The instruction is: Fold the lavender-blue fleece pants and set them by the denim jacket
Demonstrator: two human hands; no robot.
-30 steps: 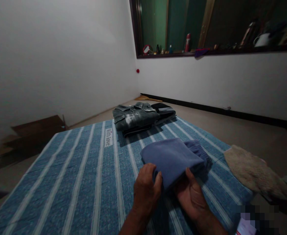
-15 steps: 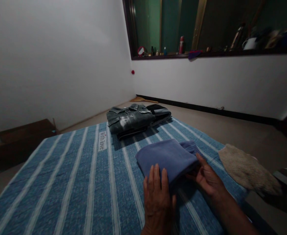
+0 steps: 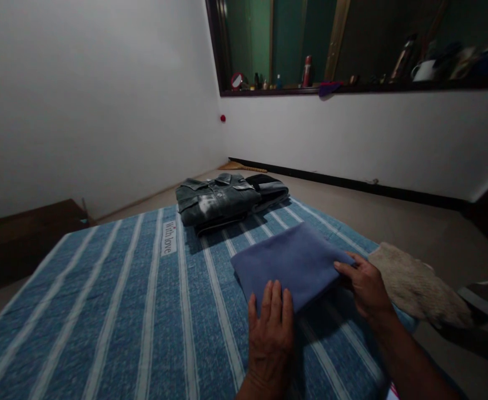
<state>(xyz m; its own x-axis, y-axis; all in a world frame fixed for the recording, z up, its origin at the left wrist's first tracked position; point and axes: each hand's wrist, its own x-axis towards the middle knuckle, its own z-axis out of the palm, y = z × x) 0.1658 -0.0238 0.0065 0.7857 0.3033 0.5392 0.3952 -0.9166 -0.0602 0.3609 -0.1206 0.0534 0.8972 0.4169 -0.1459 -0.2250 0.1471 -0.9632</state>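
My left hand (image 3: 271, 325) lies flat, palm down and fingers together, its fingertips pressing on the near edge of the folded periwinkle-blue fleece garment (image 3: 290, 261). My right hand (image 3: 364, 283) sits at the garment's right corner, fingers loosely curled with the tips on the cloth's edge; I cannot tell whether they pinch the fabric or only rest against it.

The garment lies flat on the blue cotton bedsheet with white stripes (image 3: 114, 322), towards its right side and just in front of me. Folded into a rough rectangle, it sits turned against the stripes: its long axis runs from the near left to the far right, and one corner points away from me towards the far end of the bed.

Further up the sheet, well apart from the blue piece, rests a stack of folded clothes topped by a dark grey denim shirt (image 3: 217, 199), collar facing the far wall. A small white label reading "with love" (image 3: 168, 238) is sewn on the sheet just left of that stack. To the right, near my right hand, a beige fuzzy mat (image 3: 419, 283) lies by the edge of the bed. Beyond, a dark window ledge (image 3: 352, 89) carries bottles and cups.
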